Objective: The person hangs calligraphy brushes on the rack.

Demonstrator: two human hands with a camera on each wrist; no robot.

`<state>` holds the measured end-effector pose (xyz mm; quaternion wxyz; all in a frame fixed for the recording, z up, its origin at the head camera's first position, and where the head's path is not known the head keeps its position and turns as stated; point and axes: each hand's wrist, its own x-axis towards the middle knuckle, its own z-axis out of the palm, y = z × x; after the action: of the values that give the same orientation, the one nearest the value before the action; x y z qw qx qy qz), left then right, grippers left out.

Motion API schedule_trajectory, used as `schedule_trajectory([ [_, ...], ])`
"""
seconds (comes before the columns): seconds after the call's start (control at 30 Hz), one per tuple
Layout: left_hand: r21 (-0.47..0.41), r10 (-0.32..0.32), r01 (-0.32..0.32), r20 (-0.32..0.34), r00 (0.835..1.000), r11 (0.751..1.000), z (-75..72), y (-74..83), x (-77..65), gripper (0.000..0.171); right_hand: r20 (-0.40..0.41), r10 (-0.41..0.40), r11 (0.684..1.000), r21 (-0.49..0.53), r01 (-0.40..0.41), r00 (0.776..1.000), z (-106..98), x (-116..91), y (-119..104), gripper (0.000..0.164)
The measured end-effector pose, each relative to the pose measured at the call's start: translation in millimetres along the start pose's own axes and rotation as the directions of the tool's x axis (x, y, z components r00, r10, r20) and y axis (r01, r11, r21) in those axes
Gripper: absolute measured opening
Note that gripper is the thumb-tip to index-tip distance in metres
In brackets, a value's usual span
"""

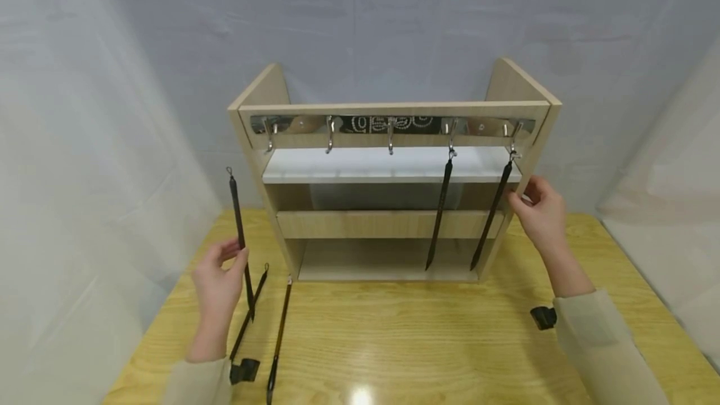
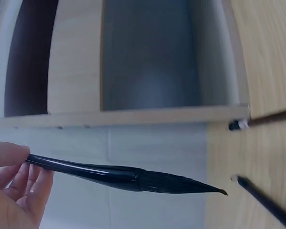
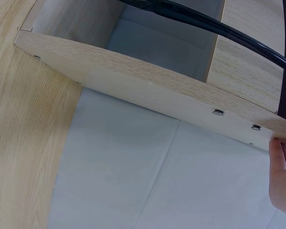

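Observation:
My left hand [image 1: 219,274] pinches a black calligraphy brush [image 1: 239,214] by its handle. In the head view the brush stands nearly upright, loop at the top and dark tip downward, left of a wooden shelf [image 1: 371,225]. The left wrist view shows its dark bristles [image 2: 174,182], apart from the shelf. My right hand [image 1: 542,214] holds the shelf's right side panel [image 3: 148,88] at its edge; some fingertips are hidden. Two more black brushes, one inner [image 1: 441,211] and one outer [image 1: 492,214], hang by loops from the two rightmost hooks.
A metal hook rail [image 1: 394,125] runs along the shelf's top front; its other hooks hold nothing. On the table [image 1: 394,336], left of the shelf, lie a black brush [image 1: 245,320] and a brown-handled brush [image 1: 281,330]. Pale sheeting [image 1: 360,30] hangs behind.

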<state>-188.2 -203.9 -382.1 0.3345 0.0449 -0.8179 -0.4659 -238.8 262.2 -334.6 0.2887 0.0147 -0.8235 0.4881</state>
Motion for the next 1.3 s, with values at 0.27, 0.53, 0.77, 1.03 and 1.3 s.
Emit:
schedule_trajectory([
  [0.27, -0.09, 0.08, -0.08, -0.005, 0.997, 0.993, 17.2, 16.9, -8.2, 0.018, -0.009, -0.013, 1.0, 0.008, 0.013, 1.0, 0, 0, 2, 0.031],
  [0.53, -0.168, 0.085, -0.076, 0.051, 0.995, 0.983, 37.0, 29.6, -13.4, 0.019, -0.006, 0.0, 1.0, -0.013, 0.0, 1.0, 0, 0, 2, 0.032],
  [0.77, -0.24, 0.145, -0.121, 0.081, 0.986, 0.963, 54.0, 41.3, -17.4, 0.018, -0.003, -0.007, 1.0, 0.009, 0.007, 1.0, 1, 0, -1, 0.031],
  [1.03, -0.276, 0.136, -0.094, 0.135, 0.981, 0.956, 70.8, 51.1, -21.8, 0.019, -0.017, -0.026, 0.999, 0.023, 0.027, 0.999, 1, 0, -2, 0.032],
  [1.3, -0.318, 0.137, -0.074, 0.181, 0.974, 0.945, 84.1, 66.1, -28.0, 0.019, 0.005, -0.016, 1.0, 0.008, 0.016, 1.0, 0, 0, -1, 0.033],
])
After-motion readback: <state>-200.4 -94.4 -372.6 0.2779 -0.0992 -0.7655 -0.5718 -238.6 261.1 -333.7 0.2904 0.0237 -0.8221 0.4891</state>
